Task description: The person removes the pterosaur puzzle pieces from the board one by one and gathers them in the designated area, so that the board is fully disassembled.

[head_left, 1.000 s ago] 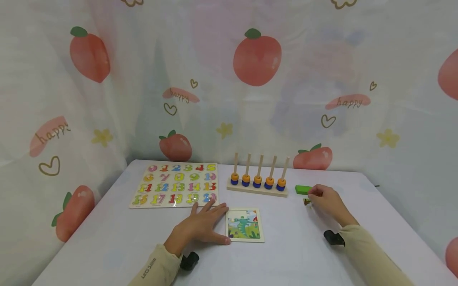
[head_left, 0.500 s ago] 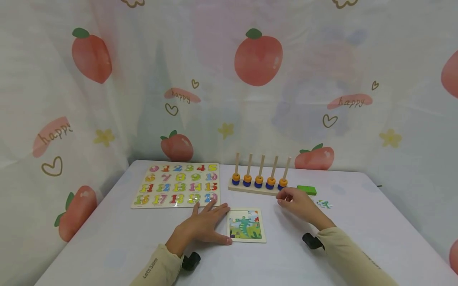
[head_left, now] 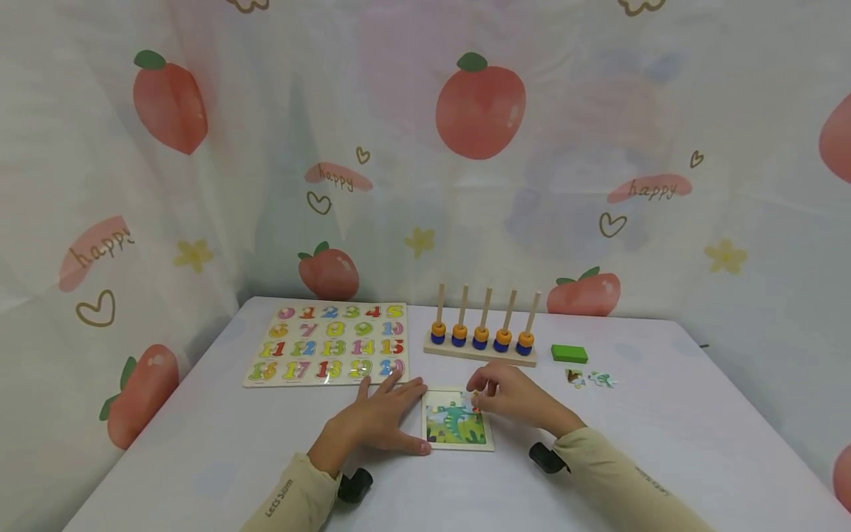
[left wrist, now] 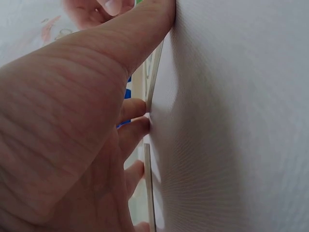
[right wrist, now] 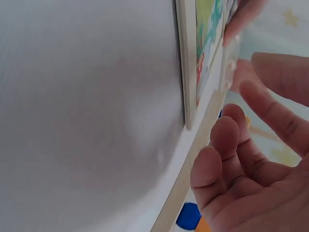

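Our left hand (head_left: 379, 423) spreads its fingers left of the dinosaur puzzle (head_left: 455, 427). Our right hand (head_left: 515, 395) bends over its far right corner; whether grasping anything, we cannot tell.

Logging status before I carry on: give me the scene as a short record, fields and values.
left hand: spread, at dinosaur puzzle's left edge
right hand: fingers bent over its upper right; grip on a piece unclear
puzzle state: bare patch at upper left
loose pieces: two, in front of green block
bead rack: five pegs, orange above blue
number board: behind left hand
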Tool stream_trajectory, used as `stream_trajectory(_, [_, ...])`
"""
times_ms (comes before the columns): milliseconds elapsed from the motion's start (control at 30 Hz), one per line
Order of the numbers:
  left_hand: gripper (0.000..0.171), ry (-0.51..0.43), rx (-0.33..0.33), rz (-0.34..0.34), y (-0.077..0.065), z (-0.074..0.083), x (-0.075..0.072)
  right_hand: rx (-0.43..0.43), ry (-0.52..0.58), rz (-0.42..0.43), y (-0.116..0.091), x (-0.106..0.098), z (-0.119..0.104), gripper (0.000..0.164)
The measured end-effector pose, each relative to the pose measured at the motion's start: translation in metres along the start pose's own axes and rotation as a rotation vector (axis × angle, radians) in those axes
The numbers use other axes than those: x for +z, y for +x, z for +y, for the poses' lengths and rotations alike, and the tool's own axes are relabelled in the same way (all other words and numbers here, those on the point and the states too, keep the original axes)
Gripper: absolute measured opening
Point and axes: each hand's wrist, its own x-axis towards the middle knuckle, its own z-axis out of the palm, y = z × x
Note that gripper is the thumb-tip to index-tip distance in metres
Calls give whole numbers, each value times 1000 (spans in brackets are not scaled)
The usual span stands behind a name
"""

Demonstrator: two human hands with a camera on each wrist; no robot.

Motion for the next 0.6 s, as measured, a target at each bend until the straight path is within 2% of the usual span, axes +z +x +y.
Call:
stream_trajectory(267, [101, 1, 8, -9, 2, 1, 1, 47, 13, -77, 1, 12, -4, 13])
stream_trajectory(600, [102, -9, 1, -5, 4, -3, 2, 61, -29, -80, 5, 17, -6, 14])
